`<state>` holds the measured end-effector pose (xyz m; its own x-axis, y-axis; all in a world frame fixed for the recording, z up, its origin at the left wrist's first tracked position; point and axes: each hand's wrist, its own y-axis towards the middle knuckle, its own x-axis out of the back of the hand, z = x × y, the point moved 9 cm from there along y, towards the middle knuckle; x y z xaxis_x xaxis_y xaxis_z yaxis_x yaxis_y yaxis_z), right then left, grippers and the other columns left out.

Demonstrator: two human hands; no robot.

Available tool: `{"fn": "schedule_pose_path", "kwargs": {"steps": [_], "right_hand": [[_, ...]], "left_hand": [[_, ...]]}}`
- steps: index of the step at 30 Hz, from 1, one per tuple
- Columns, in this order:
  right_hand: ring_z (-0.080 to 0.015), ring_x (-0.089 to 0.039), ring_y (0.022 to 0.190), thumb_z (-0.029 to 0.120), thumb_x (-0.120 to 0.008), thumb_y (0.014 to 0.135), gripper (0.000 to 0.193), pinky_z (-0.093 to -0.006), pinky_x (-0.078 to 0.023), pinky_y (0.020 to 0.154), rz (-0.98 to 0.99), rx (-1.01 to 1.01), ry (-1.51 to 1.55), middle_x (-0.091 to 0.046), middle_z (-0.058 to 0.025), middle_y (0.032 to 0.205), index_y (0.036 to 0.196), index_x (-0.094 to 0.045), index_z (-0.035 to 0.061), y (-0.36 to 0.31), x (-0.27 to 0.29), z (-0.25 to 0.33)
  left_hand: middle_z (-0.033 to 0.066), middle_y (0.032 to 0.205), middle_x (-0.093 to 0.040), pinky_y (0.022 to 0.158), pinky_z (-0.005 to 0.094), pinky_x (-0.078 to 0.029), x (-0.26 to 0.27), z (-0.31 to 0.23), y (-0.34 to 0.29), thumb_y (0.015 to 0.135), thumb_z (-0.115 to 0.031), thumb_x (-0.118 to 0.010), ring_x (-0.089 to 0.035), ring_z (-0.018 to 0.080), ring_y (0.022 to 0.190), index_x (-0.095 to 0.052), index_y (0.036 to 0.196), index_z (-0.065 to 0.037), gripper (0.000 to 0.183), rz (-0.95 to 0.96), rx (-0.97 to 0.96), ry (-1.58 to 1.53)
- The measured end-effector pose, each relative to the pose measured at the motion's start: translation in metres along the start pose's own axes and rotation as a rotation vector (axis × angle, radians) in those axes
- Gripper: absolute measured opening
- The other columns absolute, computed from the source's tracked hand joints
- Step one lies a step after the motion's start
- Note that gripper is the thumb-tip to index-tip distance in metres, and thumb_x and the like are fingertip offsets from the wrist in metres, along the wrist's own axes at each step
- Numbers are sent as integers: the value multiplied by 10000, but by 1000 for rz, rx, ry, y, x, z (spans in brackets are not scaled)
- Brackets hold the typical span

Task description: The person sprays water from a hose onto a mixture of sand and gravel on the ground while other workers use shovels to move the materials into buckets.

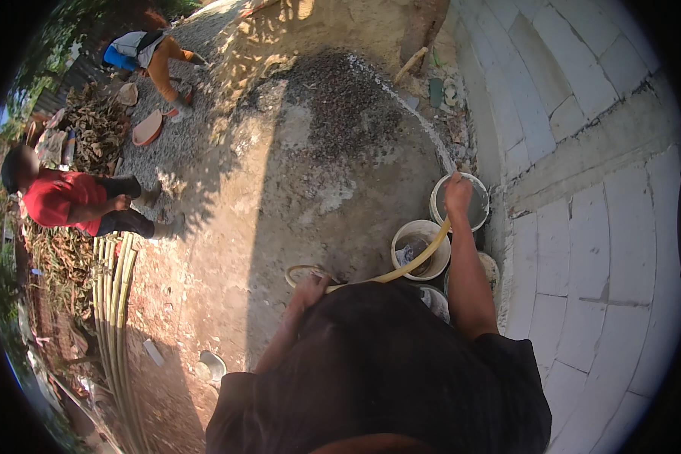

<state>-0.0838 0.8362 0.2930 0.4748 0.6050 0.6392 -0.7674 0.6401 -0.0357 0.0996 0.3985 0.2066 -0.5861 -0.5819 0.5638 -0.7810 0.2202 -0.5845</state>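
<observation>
A yellow hose [410, 268] curves across in front of my body. My right hand [457, 194] is wrapped round it near its end, held out above a bucket of grey contents [477, 203]. From there a stream of water [415, 111] shoots forward and left, breaking into drops over a dark patch of wet gravel [340, 106]. Lower and to the left, my left hand [309, 290] is closed on the same hose, and a loop of it shows just beyond the fingers. Below the hose stands a white bucket [398, 246] with something pale inside.
More buckets stand by the block wall [567, 250] on the right. At the left, a person in red [60, 198] stands near bamboo poles [113, 303]; another person [147, 57] bends over gravel beside an orange basin [148, 129]. A metal pan [212, 365] lies at lower left.
</observation>
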Motion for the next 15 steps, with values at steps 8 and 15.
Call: {"fn": "schedule_pose_path", "kwargs": {"steps": [8,15], "right_hand": [[-474,-596,787,308,-417,926,492,-520,-447,739,-30,205,-53,-614,-304,772,732,-641,-85,-1,19,32],[-477,-593,808,317,-394,923,500,-518,-446,760,68,248,45,-613,-311,788,752,-637,-85,-24,35,74]], "left_hand": [[251,1099,-595,868,476,-437,-18,-13,6,939,-328,-381,-568,412,1001,-602,1143,-125,363,23,-101,129],[234,1025,-628,843,473,-451,-34,-10,10,940,-302,-370,-590,406,956,-592,1151,-138,348,13,-235,158]]}}
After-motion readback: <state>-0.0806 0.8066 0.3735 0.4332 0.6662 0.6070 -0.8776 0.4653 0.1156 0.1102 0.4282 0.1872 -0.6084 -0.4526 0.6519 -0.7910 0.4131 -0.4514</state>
